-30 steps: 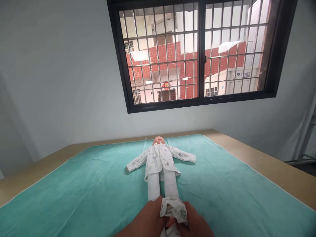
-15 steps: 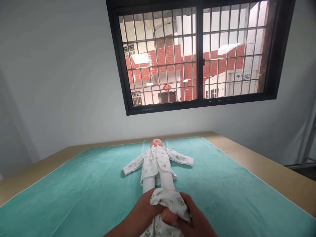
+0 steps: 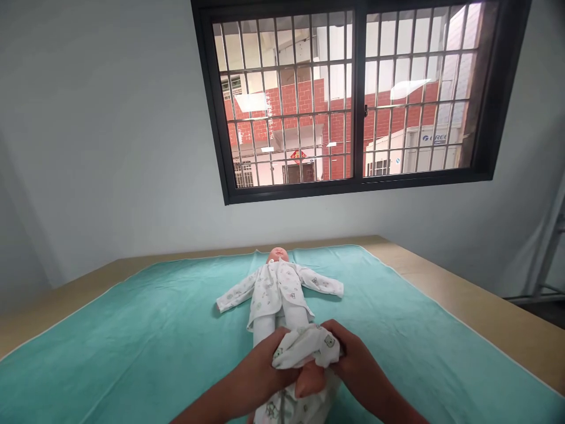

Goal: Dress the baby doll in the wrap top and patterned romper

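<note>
A baby doll (image 3: 278,255) lies on its back, its head at the far end, wearing a white printed jacket (image 3: 265,292) with sleeves spread out. Its white-covered legs (image 3: 295,316) point toward me. White printed baby pants (image 3: 304,347) are bunched around one leg's end. My left hand (image 3: 269,365) grips the bunched cloth from the left, and my right hand (image 3: 346,353) grips it from the right. Between them the doll's bare foot (image 3: 311,378) pokes out of the cloth. More of the printed fabric hangs below, partly hidden by my hands.
A teal blanket (image 3: 154,330) covers most of a wooden table (image 3: 424,270). Behind stands a grey-white wall (image 3: 119,147) with a barred, black-framed window (image 3: 357,185). At the far right is a metal frame (image 3: 549,253).
The bunched pants have been drawn back, and more of the doll's foot now shows out of the cloth. My right hand has shifted outward and up, away from the foot.
</note>
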Tool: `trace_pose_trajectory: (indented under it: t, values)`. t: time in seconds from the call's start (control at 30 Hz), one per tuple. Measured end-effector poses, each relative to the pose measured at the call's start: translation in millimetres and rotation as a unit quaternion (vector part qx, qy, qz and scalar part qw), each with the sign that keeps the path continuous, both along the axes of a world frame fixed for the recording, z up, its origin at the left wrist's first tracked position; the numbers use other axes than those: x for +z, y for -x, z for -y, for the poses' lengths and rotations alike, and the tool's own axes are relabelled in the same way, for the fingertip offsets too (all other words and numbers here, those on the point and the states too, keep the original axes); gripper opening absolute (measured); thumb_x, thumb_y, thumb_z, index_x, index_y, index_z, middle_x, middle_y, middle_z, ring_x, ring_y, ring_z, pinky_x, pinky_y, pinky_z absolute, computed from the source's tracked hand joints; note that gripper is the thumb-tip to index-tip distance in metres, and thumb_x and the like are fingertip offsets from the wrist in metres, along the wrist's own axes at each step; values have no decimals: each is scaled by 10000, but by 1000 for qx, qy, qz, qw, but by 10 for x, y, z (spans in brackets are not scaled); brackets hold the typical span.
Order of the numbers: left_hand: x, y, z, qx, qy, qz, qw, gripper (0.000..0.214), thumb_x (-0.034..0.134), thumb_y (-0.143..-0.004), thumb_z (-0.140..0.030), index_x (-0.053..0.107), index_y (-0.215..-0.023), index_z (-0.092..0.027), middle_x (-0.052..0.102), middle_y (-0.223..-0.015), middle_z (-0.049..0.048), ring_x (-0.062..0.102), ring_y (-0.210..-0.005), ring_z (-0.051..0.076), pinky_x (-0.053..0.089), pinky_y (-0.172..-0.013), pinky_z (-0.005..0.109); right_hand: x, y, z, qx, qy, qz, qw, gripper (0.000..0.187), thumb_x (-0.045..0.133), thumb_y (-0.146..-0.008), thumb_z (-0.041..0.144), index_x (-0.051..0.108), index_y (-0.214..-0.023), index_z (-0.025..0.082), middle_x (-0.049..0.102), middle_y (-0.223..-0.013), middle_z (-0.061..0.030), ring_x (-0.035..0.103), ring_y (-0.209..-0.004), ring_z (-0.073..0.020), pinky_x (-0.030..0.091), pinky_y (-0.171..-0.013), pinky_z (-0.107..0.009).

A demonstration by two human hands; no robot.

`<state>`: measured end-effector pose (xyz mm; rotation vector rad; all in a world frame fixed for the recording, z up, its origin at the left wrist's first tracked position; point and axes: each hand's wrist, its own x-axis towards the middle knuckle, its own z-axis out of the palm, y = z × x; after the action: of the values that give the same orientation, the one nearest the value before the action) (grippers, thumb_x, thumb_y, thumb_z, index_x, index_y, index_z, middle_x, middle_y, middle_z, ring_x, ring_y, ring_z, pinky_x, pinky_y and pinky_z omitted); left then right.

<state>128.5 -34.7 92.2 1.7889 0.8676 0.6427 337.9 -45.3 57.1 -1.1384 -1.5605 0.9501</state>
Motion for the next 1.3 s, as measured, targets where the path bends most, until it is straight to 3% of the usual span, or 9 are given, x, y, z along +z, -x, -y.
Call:
trace_pose_trajectory:
  t: [0.13, 0.3, 0.43, 0.67, 0.77, 0.93, 1.03, 1.13, 1.3]
  values:
    - [-25, -15, 4, 9, -59, -74, 995, 227, 600, -828, -262, 638, -1046, -210, 705, -1028, 6, 639, -961, 221, 461, -794, 281, -154, -21, -58, 19, -14, 28, 999, 95, 512, -699, 195, 562, -780, 188, 623, -754, 9, 519, -738, -173, 391, -666, -274]
    - [-165, -51, -21, 9, -104, -84, 991, 252, 573, -831, -217, 648, -1071, -234, 715, -1045, 0, 650, -961, 208, 460, -799, 267, -349, -27, -124, 8, 6, 0, 1000, 127, 524, -698, 210, 538, -823, 196, 590, -768, 15, 509, -761, -175, 392, -683, -278]
    - [-230, -51, -41, 20, -98, -64, 993, 241, 558, -860, -253, 642, -1086, -248, 709, -1069, 1, 650, -972, 203, 473, -807, 265, -380, -35, -142, 30, 37, -66, 997, 146, 546, -678, 210, 542, -823, 197, 584, -778, 18, 504, -760, -171, 398, -696, -285]
    - [-144, -1, -25, -25, -101, -91, 990, 358, 567, -814, -187, 597, -1164, -262, 669, -1146, 17, 621, -1017, 220, 454, -854, 293, -384, -36, -144, 21, 58, -146, 987, 300, 493, -579, 155, 599, -857, 193, 632, -821, 0, 553, -814, -196, 416, -746, -306]
    - [-187, 12, -19, -37, -103, -83, 990, 428, 588, -781, -166, 569, -1200, -252, 654, -1166, 32, 608, -1024, 227, 445, -853, 293, -377, -34, -139, 20, 77, -167, 983, 332, 491, -573, 156, 606, -881, 197, 649, -870, -9, 571, -839, -207, 426, -751, -311]
    - [-323, -29, -105, 66, -97, -41, 992, 236, 544, -762, -144, 626, -977, -200, 697, -964, 12, 613, -881, 195, 435, -743, 268, -354, -45, -133, 48, 43, -121, 990, 252, 556, -636, 185, 603, -883, 190, 653, -917, -21, 569, -883, -215, 426, -789, -319]
    - [-294, -14, -185, 94, -47, 1, 994, 132, 608, -722, -190, 611, -853, -172, 661, -825, -12, 564, -778, 168, 403, -665, 249, -358, -56, -139, 35, 54, -72, 995, 173, 580, -672, 222, 592, -840, 184, 645, -845, -14, 548, -840, -205, 412, -773, -319]
    - [-203, 79, -240, 56, 62, 50, 995, 214, 686, -652, -177, 624, -857, -160, 641, -820, -23, 554, -794, 167, 392, -681, 243, -396, -67, -165, 13, 82, -49, 995, 122, 571, -673, 237, 572, -782, 181, 613, -765, 7, 520, -780, -187, 396, -736, -306]
    - [-128, 303, -278, -27, 219, 219, 951, 283, 677, -729, -236, 670, -988, -123, 691, -924, 69, 621, -886, 218, 431, -822, 306, -456, -114, -232, 12, 102, -75, 992, 164, 562, -624, 212, 595, -782, 180, 615, -760, 21, 532, -785, -185, 400, -753, -298]
